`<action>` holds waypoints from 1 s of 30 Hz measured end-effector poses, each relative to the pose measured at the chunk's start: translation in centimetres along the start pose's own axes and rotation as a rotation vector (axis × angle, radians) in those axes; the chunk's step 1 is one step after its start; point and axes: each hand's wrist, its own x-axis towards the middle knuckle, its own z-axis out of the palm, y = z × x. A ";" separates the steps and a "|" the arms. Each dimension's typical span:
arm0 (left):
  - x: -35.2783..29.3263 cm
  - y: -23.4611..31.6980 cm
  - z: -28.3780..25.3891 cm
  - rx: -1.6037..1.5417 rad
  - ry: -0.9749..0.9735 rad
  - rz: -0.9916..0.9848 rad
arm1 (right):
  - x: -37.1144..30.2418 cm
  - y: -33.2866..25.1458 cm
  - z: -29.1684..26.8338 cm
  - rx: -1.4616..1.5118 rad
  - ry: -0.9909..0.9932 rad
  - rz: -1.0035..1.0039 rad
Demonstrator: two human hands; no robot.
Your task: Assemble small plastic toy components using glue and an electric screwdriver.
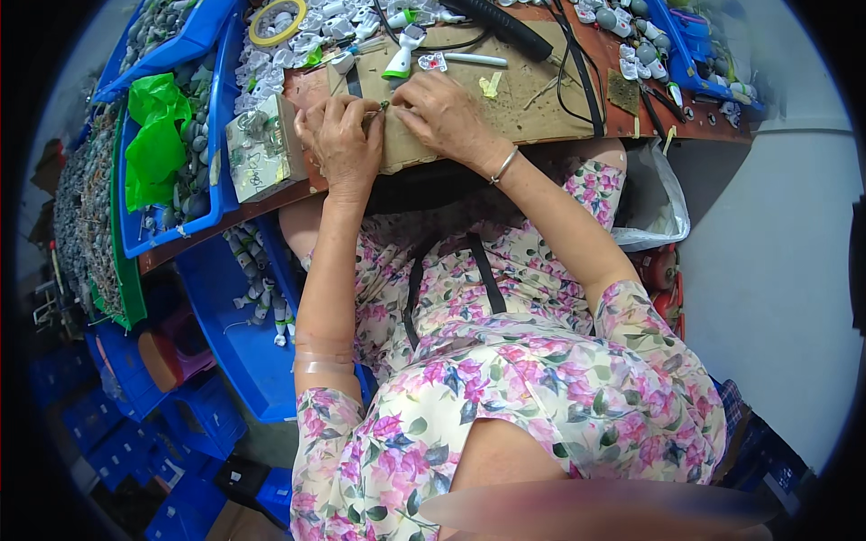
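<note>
My left hand (pixel 343 140) rests at the near edge of a cardboard sheet (pixel 532 90) on the table. Its thumb and fingertips pinch a tiny dark greenish piece (pixel 384 105), too small to name. Just right of it, my right hand (pixel 448 115) has bent fingers drawn together, their tips close to that piece. Whether they grip anything is hidden. Beyond my hands stands a white and bright green plastic housing (pixel 402 54). A small white part with red marks (pixel 432 62) and a slim white stick (pixel 476 59) lie right of it.
A black-handled tool (pixel 510 27) with a cable lies at the back. Left are a roll of yellow tape (pixel 277 22), heaped white plastic parts (pixel 262 77), a pale box (pixel 263 149), and a blue bin (pixel 216 185) with a green bag (pixel 155 135). Black tweezers (pixel 665 104) lie right.
</note>
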 end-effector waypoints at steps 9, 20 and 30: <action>0.8 -0.3 -0.3 -0.142 -0.027 0.014 | 1.3 -0.3 2.0 -0.038 -0.013 -0.013; 0.0 -0.6 -0.7 -0.149 -0.079 0.125 | -0.7 -0.2 0.7 0.018 -0.001 -0.002; -0.1 0.5 0.0 -0.156 -0.059 0.210 | -2.1 0.8 0.1 0.088 0.004 0.069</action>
